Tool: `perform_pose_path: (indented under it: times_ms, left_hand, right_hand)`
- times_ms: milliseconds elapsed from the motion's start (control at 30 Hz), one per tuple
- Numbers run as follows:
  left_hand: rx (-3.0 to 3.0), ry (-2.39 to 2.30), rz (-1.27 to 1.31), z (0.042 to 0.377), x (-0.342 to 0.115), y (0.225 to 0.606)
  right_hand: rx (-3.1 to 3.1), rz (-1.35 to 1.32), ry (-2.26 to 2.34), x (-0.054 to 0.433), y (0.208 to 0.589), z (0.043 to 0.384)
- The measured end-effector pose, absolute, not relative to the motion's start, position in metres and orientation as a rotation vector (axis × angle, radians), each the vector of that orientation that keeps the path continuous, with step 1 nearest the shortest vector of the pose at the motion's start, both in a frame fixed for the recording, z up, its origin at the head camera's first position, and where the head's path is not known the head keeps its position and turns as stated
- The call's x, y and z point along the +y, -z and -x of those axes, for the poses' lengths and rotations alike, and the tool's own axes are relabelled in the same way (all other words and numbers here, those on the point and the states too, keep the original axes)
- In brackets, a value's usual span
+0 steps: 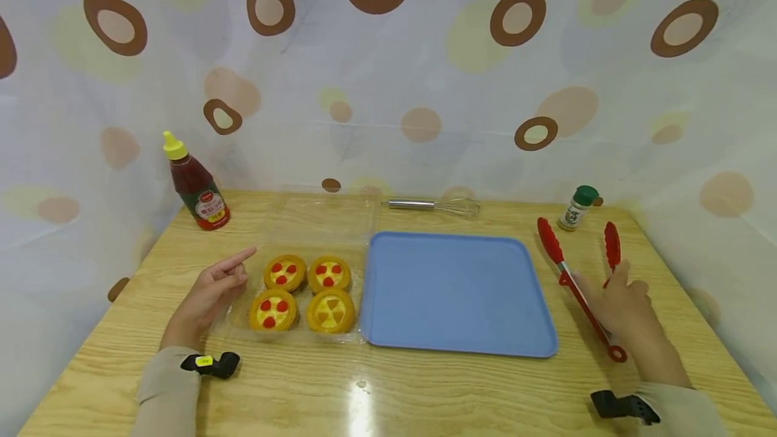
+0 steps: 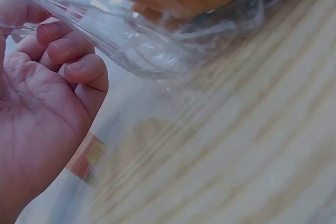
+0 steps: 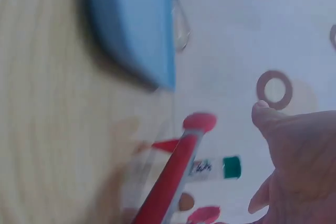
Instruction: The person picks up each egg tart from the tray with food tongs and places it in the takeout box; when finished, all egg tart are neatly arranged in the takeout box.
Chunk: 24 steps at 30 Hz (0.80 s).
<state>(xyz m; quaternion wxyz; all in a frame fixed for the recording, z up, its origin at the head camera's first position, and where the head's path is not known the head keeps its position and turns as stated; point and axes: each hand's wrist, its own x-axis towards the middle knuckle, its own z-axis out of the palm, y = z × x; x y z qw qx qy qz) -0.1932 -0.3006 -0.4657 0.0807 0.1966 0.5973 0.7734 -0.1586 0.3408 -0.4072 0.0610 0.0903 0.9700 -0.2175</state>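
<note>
My left hand [image 1: 209, 292] is at the left side of a clear plastic box [image 1: 233, 319], its index finger stretched out. In the left wrist view, curled fingers [image 2: 73, 56] hold the box's thin rim. Several egg tarts [image 1: 273, 309] sit in the box, most with red dots on top and one with a yellow pattern. My right hand [image 1: 628, 309] hovers over the handle end of red tongs [image 1: 584, 299], whose arms stand spread. In the right wrist view the thumb is apart from the tongs [image 3: 170, 182], with nothing held.
A blue tray [image 1: 455, 295] lies right of the box, whose clear lid [image 1: 322, 218] is folded back. A whisk [image 1: 434, 206] lies behind the tray. A sauce bottle [image 1: 199, 187] stands at back left, a green-capped seasoning jar [image 1: 577, 208] at back right. Patterned cloth [image 1: 388, 86] walls the table.
</note>
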Motion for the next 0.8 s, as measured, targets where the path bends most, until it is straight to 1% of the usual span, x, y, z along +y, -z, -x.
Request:
perform_pose_path:
  times_ms: [67,133,267,367,500,600,700,800]
  left_hand:
    - [1.794,-2.314,-0.549,0.193,-0.300,0.465]
    - [1.803,-2.313,-0.524,0.192,-0.299,0.465]
    - [1.830,-2.298,-0.515,0.191,-0.299,0.463]
    - [1.844,-2.293,-0.495,0.190,-0.299,0.461]
    - [1.870,-2.276,-0.425,0.189,-0.298,0.459]
    - [1.907,-2.258,-0.367,0.189,-0.298,0.457]
    - [1.936,-2.247,-0.330,0.190,-0.298,0.456]
    - [1.931,-2.240,-0.309,0.190,-0.298,0.457]
  right_hand:
    - [2.959,-0.242,0.733,0.330,0.400,0.160]
    - [3.028,-0.156,0.823,0.318,0.395,0.163]
    - [3.079,0.108,1.089,0.285,0.386,0.172]
    - [2.917,0.258,1.320,0.254,0.381,0.179]
    - [2.467,0.365,1.664,0.210,0.382,0.196]
    - [1.973,0.400,1.957,0.178,0.391,0.214]
    - [1.492,0.329,2.169,0.150,0.404,0.233]
    - [1.176,0.216,2.287,0.126,0.415,0.249]
